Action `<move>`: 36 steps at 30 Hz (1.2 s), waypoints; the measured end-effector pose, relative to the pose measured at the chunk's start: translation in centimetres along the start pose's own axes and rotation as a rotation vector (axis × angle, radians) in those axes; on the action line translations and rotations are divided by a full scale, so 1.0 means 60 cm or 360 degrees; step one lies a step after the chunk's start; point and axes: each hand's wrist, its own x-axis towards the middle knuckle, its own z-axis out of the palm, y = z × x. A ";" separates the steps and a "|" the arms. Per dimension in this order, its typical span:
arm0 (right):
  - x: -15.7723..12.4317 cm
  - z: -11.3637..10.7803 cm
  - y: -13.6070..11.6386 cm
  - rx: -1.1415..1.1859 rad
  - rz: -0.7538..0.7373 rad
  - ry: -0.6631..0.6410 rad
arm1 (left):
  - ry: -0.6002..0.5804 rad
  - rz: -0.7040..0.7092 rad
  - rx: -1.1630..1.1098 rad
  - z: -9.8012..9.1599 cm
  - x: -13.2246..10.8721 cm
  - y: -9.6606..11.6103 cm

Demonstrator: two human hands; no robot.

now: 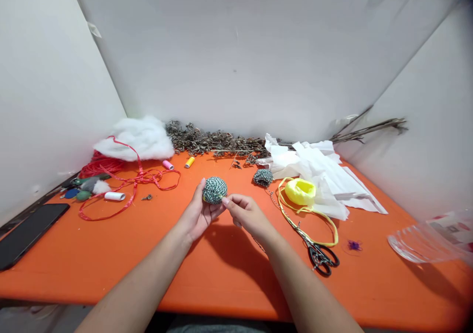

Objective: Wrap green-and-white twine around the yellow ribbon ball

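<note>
My left hand (197,214) cups a ball of green-and-white twine (215,189) above the orange table (221,274), fingers wrapped round it. My right hand (247,214) is pinched closed at the ball's lower right edge, apparently on its thread end, which is too fine to see clearly. A second, smaller ball of the same twine (262,177) lies just behind my right hand.
A yellow ribbon roll (300,191), black scissors (320,257), white tissue sheets (321,173) and a clear plastic bag (428,242) sit right. Red ribbon (129,183), white stuffing (136,138), thread spools (168,165) and a phone (25,234) sit left. Dried herbs (218,143) line the back.
</note>
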 end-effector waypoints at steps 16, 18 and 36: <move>-0.001 0.002 -0.001 -0.0059 -0.0025 0.0009 | 0.0021 0.0181 0.0004 -0.007 0.007 -0.005; 0.000 0.002 -0.002 -0.0057 -0.0020 0.0021 | 0.0025 0.0156 0.0010 -0.005 0.005 -0.004; 0.003 -0.001 -0.002 -0.0084 -0.0063 0.0041 | 0.0046 0.0156 0.0150 -0.004 0.002 -0.003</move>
